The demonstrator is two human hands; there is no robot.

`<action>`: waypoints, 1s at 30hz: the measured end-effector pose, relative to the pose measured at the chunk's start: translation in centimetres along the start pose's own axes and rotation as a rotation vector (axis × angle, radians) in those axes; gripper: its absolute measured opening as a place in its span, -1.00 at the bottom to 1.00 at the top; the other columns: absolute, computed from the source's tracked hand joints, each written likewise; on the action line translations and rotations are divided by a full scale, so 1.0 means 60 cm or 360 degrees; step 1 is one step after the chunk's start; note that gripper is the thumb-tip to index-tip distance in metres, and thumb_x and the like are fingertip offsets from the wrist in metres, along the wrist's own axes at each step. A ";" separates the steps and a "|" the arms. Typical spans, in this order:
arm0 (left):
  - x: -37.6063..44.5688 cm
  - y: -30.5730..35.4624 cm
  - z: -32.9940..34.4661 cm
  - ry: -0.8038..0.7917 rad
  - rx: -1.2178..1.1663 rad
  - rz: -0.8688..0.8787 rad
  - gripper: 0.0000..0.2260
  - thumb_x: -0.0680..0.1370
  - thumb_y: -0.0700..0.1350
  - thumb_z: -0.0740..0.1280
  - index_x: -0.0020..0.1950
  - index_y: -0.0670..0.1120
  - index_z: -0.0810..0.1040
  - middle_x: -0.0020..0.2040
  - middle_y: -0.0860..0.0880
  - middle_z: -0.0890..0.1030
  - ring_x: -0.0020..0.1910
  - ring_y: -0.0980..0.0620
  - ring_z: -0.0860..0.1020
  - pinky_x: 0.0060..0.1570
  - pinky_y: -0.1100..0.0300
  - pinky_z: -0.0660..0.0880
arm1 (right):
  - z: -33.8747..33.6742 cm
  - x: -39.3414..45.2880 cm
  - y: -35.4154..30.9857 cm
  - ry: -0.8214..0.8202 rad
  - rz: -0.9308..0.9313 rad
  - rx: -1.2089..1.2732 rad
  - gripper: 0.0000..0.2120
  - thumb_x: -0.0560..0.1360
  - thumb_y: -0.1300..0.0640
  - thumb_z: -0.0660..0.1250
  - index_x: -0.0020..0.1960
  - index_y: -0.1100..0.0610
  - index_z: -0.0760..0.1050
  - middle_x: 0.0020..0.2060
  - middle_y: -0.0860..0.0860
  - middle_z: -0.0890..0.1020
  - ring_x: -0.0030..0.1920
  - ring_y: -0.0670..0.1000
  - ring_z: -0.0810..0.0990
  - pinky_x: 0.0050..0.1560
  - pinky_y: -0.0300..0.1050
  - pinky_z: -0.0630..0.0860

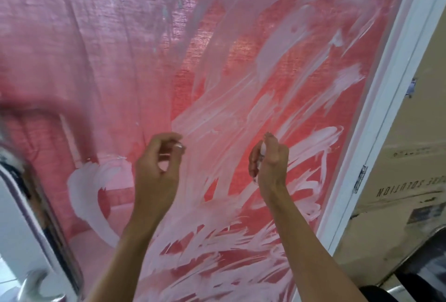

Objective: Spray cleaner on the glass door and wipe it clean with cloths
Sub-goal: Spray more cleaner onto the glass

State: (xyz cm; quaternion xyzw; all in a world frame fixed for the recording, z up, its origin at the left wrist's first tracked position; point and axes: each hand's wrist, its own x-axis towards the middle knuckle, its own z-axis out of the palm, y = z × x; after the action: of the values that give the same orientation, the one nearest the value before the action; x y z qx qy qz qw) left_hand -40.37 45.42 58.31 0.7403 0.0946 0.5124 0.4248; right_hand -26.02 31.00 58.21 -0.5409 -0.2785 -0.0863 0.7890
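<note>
The glass door fills the view. It is smeared with broad white streaks of cleaner, and a pink-red fabric hangs behind the pane. Both my hands are raised close in front of the glass. My left hand has its fingers curled toward the thumb; a small shiny spot shows at a fingertip, and I cannot tell what it is. My right hand grips a small white object between fingers and palm, most of it hidden by the hand. I see no cloth or spray bottle.
The white door frame runs down the right side, with a metal hinge on it. A cardboard box stands beyond the frame. At lower left are a white frame edge and a metal handle.
</note>
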 end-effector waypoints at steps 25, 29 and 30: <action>0.047 -0.057 -0.172 0.0398 0.0945 0.0860 -0.83 0.62 -0.27 0.26 0.13 -0.28 0.61 -0.05 -0.22 0.67 -0.04 -0.12 0.55 0.06 -0.06 0.43 | 0.079 -0.074 0.069 -0.0183 -0.0027 -0.0059 -0.35 0.60 -0.17 0.18 -0.47 0.30 0.35 -0.58 0.18 0.34 -0.59 0.03 0.27 -0.46 -0.26 0.34; 0.045 -0.056 -0.171 0.0435 0.0924 0.0867 -0.84 0.63 -0.28 0.25 0.11 -0.27 0.61 -0.05 -0.23 0.66 -0.04 -0.21 0.57 0.05 -0.12 0.45 | 0.081 -0.074 0.073 -0.0095 -0.0055 -0.0074 -0.38 0.50 -0.15 0.15 -0.48 0.35 0.30 -0.60 0.19 0.31 -0.58 0.03 0.22 -0.19 -0.29 0.34; 0.044 -0.056 -0.171 0.0444 0.0921 0.0862 -0.84 0.64 -0.28 0.25 0.11 -0.28 0.61 -0.05 -0.23 0.66 -0.03 -0.22 0.57 0.05 -0.14 0.46 | 0.079 -0.074 0.075 -0.0085 -0.0049 -0.0082 -0.37 0.49 -0.17 0.14 -0.47 0.35 0.30 -0.60 0.21 0.30 -0.57 0.04 0.23 -0.21 -0.30 0.35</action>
State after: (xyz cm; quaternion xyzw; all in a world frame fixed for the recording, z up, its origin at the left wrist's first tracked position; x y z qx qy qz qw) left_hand -46.76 54.48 58.84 0.7507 0.0931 0.6532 0.0323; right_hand -29.36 36.35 53.46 -0.5588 -0.3053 -0.0910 0.7657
